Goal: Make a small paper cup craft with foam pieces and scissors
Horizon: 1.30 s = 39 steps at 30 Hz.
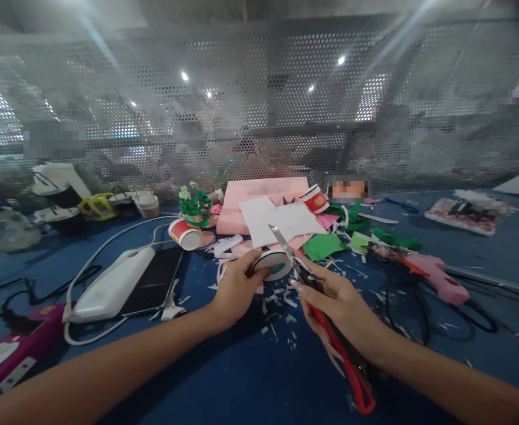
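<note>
My left hand pinches a small round white paper piece with a dark rim, which looks like the base of a cut-down paper cup. In my right hand is a pair of scissors with red and black handles. Their blades point up and away, beside the right edge of the round piece; whether they touch it I cannot tell. White paper scraps litter the blue table below my hands. Just beyond lies a white paper sheet over pink card.
Red paper cups lie tipped over, near a green paper plant. To the right are green paper and a pink glue gun. A white power bank, a black phone and a purple tool lie left among cables.
</note>
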Tool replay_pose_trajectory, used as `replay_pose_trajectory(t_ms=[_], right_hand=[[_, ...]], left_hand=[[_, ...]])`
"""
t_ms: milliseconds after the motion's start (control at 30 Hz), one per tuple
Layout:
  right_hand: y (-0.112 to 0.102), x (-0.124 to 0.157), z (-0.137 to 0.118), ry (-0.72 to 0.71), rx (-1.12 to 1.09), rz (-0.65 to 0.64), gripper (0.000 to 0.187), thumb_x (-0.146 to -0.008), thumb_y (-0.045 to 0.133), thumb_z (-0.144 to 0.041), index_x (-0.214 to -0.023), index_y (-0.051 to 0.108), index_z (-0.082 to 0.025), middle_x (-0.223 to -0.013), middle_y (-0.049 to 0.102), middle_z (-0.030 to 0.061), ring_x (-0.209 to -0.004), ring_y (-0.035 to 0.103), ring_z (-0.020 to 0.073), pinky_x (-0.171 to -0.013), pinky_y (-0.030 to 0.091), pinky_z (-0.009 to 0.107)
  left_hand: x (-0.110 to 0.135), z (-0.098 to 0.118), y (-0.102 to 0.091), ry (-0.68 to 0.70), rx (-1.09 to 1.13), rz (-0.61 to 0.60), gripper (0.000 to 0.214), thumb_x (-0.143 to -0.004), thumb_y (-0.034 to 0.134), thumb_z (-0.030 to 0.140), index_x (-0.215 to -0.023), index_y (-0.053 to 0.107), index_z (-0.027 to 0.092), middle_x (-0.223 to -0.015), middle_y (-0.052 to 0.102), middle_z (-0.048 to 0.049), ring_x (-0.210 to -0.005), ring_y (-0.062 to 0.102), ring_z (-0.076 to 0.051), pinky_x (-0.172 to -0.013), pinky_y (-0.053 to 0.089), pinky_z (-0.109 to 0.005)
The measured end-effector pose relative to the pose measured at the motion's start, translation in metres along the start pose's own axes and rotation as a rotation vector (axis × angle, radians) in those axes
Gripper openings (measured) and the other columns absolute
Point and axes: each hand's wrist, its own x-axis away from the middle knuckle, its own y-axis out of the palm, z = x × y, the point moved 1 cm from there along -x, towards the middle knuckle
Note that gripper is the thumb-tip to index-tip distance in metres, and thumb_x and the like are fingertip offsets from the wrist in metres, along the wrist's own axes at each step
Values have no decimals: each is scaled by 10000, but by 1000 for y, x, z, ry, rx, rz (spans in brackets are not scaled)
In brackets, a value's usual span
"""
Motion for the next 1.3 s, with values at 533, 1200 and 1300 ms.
replay_pose_trajectory(t_ms=[533, 1200, 1300], right_hand=[[1, 1, -1, 22, 4, -17, 747, -854, 569, -343, -1485, 179, -252, -526, 546, -70, -318, 463, 71, -302, 410, 163], [1, -2, 0, 3, 2, -11, 741, -860, 564, -334, -1486, 180, -238, -522, 550, -67, -318, 457, 65, -320, 408, 168], [2, -2, -1, 3, 12, -22, 730, -861, 557, -334, -1484, 189, -236, -516, 549, -68, -314, 453, 65, -324, 407, 175]], left_hand=[[4, -3, -1, 55, -189, -109, 216, -801, 514, 188, -948, 669, 215, -833, 693, 8, -730, 613, -136, -651, 485, -222], [3, 4, -1, 17, -216, -114, 199, -788, 495, 164, -914, 645, 199, -827, 691, 7, -725, 605, -147, -662, 468, -241], [1, 2, -1, -40, -165, -48, 169, -774, 507, 155, -868, 643, 190, -787, 687, 14, -724, 605, -147, -668, 470, -242]])
